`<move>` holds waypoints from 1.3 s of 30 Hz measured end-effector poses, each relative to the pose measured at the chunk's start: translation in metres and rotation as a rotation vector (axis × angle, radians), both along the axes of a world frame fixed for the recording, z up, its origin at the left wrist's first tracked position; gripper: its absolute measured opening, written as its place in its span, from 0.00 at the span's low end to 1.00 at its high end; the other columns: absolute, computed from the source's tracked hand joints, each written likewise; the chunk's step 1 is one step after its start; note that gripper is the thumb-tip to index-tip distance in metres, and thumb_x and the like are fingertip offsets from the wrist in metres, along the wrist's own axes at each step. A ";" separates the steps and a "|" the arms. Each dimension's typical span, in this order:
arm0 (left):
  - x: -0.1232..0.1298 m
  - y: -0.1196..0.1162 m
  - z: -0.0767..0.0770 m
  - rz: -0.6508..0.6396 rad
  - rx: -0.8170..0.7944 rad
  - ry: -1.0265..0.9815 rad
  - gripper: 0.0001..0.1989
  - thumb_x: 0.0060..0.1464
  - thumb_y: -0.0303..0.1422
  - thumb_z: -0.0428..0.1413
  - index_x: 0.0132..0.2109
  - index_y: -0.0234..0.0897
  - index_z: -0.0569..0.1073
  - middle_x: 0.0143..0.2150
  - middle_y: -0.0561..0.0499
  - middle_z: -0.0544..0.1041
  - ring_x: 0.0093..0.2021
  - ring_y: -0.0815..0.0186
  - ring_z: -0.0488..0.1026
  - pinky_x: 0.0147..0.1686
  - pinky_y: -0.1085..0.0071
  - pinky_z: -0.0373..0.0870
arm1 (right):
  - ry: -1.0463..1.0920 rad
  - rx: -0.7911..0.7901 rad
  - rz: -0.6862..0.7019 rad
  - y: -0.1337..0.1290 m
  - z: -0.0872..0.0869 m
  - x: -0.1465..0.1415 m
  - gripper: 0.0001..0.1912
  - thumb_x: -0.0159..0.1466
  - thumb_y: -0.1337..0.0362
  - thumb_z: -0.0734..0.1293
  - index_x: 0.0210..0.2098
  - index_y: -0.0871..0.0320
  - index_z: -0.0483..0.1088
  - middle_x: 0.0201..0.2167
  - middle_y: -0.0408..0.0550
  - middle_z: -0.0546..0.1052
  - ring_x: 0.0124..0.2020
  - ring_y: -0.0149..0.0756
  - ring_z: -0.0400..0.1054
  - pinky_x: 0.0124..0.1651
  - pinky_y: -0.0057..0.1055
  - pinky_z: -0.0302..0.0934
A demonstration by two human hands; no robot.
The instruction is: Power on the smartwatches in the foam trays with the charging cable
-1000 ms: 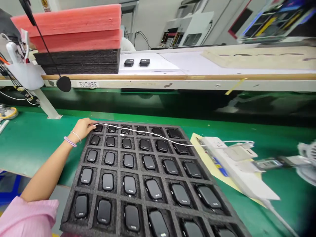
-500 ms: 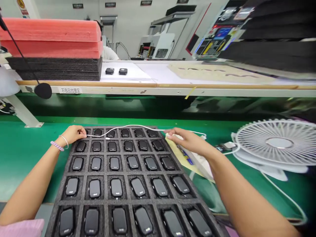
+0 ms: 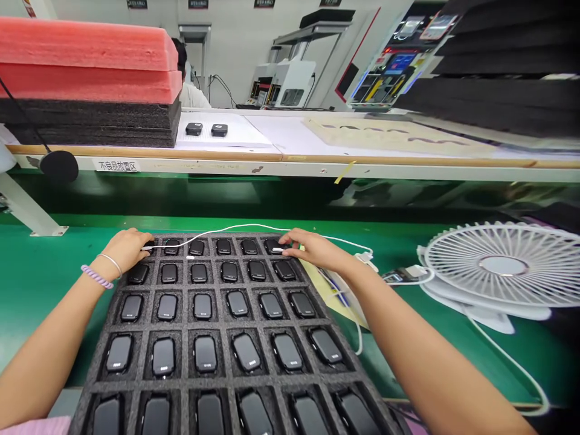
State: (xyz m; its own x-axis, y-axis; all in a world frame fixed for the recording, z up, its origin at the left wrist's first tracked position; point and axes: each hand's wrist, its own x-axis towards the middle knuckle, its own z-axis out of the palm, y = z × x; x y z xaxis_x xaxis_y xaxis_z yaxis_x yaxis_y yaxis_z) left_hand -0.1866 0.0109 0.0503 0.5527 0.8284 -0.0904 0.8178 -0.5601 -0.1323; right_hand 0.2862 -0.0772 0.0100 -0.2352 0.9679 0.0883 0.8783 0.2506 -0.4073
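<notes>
A black foam tray [image 3: 183, 323] holds rows of black smartwatch bodies without straps, each in its own compartment. My left hand [image 3: 127, 249] is at the tray's far left corner, its fingers closed around the end of a white cable [image 3: 217, 230] beside the corner watch, which it partly covers. At the far right corner, my right hand [image 3: 312, 248] pinches a small white plug [image 3: 277, 249] over the corner watch [image 3: 272, 243]. Whether either plug touches a watch, I cannot tell. The cable arcs along the tray's back edge to a white adapter [image 3: 366, 261] on the right.
Right of the tray lie yellow paper [image 3: 324, 287] with pens, a second white cable [image 3: 359, 341] and a white fan [image 3: 502, 266]. A shelf [image 3: 290, 163] crosses behind, bearing pink foam [image 3: 90, 60], two small black devices and black foam stacks [image 3: 507, 103]. A person is partly visible beyond.
My right hand has moved left from the paper to the tray's far right corner, and a white plug now shows in its fingers. My left hand stays at the far left corner.
</notes>
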 end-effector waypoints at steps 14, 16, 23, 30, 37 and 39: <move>-0.028 0.035 -0.021 0.175 -0.445 -0.652 0.50 0.47 0.72 0.40 0.53 0.34 0.77 0.55 0.42 0.79 0.57 0.48 0.73 0.60 0.59 0.67 | -0.215 -0.016 -0.138 0.013 -0.003 -0.009 0.14 0.67 0.67 0.59 0.42 0.57 0.76 0.43 0.53 0.80 0.45 0.45 0.74 0.48 0.36 0.66; -0.028 0.035 -0.023 0.194 -0.454 -0.663 0.52 0.44 0.74 0.40 0.52 0.34 0.77 0.54 0.42 0.79 0.57 0.47 0.73 0.60 0.58 0.67 | -0.247 -0.003 -0.156 0.016 -0.008 -0.011 0.16 0.67 0.68 0.58 0.45 0.56 0.76 0.45 0.53 0.80 0.47 0.45 0.74 0.50 0.36 0.66; -0.024 0.042 -0.031 0.182 -0.413 -0.643 0.49 0.44 0.74 0.38 0.46 0.36 0.78 0.49 0.42 0.81 0.51 0.47 0.75 0.56 0.58 0.69 | -0.382 0.004 -0.198 0.015 -0.014 -0.014 0.17 0.68 0.67 0.58 0.47 0.55 0.77 0.45 0.53 0.79 0.46 0.45 0.73 0.47 0.35 0.64; -0.023 0.038 -0.033 0.110 -0.402 -0.687 0.39 0.52 0.66 0.42 0.40 0.35 0.78 0.42 0.43 0.81 0.44 0.52 0.74 0.49 0.61 0.70 | -0.497 0.055 -0.197 0.015 -0.021 -0.009 0.18 0.68 0.64 0.57 0.46 0.54 0.77 0.46 0.54 0.78 0.45 0.49 0.74 0.42 0.39 0.64; -0.022 0.048 -0.028 0.105 -0.434 -0.722 0.29 0.50 0.57 0.53 0.39 0.33 0.80 0.36 0.45 0.81 0.37 0.59 0.73 0.39 0.67 0.69 | -0.412 0.101 -0.150 0.021 -0.033 0.001 0.16 0.66 0.63 0.58 0.40 0.53 0.78 0.40 0.53 0.78 0.40 0.49 0.74 0.40 0.41 0.67; -0.022 0.050 -0.027 0.099 -0.444 -0.726 0.28 0.49 0.55 0.55 0.38 0.32 0.80 0.35 0.45 0.81 0.35 0.60 0.73 0.38 0.67 0.69 | -0.387 0.109 -0.149 0.021 -0.034 0.002 0.15 0.66 0.63 0.58 0.38 0.53 0.78 0.39 0.54 0.78 0.40 0.50 0.74 0.41 0.41 0.67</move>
